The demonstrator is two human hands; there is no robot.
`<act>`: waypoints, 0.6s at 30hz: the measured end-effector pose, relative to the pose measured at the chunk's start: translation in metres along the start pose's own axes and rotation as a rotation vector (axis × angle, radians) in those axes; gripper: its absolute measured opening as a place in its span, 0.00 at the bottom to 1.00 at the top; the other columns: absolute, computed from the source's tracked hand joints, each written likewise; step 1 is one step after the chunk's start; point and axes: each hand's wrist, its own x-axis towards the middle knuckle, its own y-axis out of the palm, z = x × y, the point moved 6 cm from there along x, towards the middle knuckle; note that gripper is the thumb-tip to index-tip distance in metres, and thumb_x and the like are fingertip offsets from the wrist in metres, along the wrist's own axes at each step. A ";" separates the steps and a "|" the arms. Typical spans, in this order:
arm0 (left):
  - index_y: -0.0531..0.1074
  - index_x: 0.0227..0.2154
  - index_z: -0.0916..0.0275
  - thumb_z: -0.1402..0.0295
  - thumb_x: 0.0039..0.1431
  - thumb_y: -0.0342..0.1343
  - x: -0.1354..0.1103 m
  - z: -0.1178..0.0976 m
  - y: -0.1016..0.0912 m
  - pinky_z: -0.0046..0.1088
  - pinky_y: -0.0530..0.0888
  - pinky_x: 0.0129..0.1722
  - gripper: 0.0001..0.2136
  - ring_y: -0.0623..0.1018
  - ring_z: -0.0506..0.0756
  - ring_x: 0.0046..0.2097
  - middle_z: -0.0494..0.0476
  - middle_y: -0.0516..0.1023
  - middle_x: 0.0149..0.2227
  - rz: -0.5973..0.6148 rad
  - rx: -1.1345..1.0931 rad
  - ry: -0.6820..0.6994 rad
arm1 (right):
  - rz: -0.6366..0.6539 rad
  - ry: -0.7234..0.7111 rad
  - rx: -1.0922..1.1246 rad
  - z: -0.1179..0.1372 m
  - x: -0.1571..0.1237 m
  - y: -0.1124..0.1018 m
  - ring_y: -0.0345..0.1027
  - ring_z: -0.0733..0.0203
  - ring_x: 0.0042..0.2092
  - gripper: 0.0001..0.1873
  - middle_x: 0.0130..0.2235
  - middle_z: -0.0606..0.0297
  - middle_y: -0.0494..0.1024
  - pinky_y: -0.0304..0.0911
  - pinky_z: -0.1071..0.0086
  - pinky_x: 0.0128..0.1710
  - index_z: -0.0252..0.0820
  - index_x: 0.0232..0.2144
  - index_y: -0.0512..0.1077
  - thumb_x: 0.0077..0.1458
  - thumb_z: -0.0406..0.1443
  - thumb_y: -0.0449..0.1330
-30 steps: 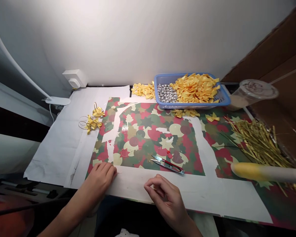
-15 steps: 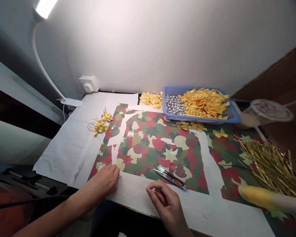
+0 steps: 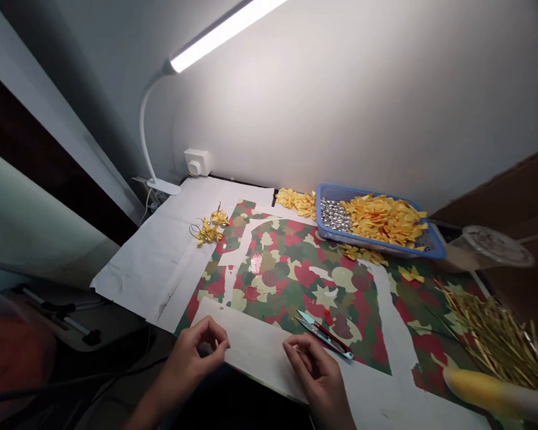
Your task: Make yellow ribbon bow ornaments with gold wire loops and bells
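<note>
My left hand [image 3: 197,355] hovers at the near edge of a white paper strip [image 3: 246,346], its fingers curled toward the thumb. My right hand [image 3: 314,370] is pinched in the same way, close to red-handled thread snips [image 3: 323,334] lying on a camouflage-patterned sheet [image 3: 287,269]. Neither hand touches the snips. Anything thin between either hand's fingers is too small to make out. Wired yellow ribbon ornaments [image 3: 210,230] lie at the sheet's far left corner.
A blue basket [image 3: 381,243] holds silver beads [image 3: 335,214] and yellow ribbon bows [image 3: 383,221]. Gold strands [image 3: 488,340] lie at right, beside a plastic cup [image 3: 488,248]. A yellow-tipped tube [image 3: 497,391] juts in at lower right. A clamp lamp [image 3: 224,42] stands behind.
My view has tilted up and left, so the table sits lower and further right and the lamp shows. My left hand has lifted from the sheet's edge, its fingers curling.
</note>
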 end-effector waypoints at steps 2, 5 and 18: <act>0.70 0.24 0.62 0.65 0.52 0.57 -0.011 0.012 0.000 0.25 0.72 0.30 0.07 0.73 0.51 0.28 0.51 0.74 0.25 -0.079 -0.103 -0.040 | 0.009 0.029 -0.007 -0.002 0.000 0.001 0.50 0.66 0.21 0.19 0.20 0.74 0.52 0.51 0.73 0.21 0.38 0.27 0.72 0.55 0.49 0.56; 0.73 0.29 0.62 0.63 0.49 0.62 -0.027 0.036 0.005 0.27 0.75 0.35 0.08 0.78 0.53 0.33 0.53 0.78 0.29 -0.155 -0.267 -0.099 | 0.015 0.050 0.005 -0.001 0.000 0.002 0.51 0.66 0.22 0.21 0.20 0.73 0.53 0.52 0.72 0.22 0.38 0.27 0.72 0.54 0.51 0.57; 0.77 0.22 0.62 0.61 0.39 0.68 -0.056 0.026 0.035 0.21 0.75 0.32 0.10 0.78 0.54 0.31 0.53 0.79 0.25 -0.363 -0.460 -0.158 | -0.210 -0.075 0.193 0.012 -0.004 -0.017 0.54 0.66 0.22 0.20 0.21 0.70 0.62 0.55 0.73 0.22 0.40 0.25 0.71 0.50 0.52 0.60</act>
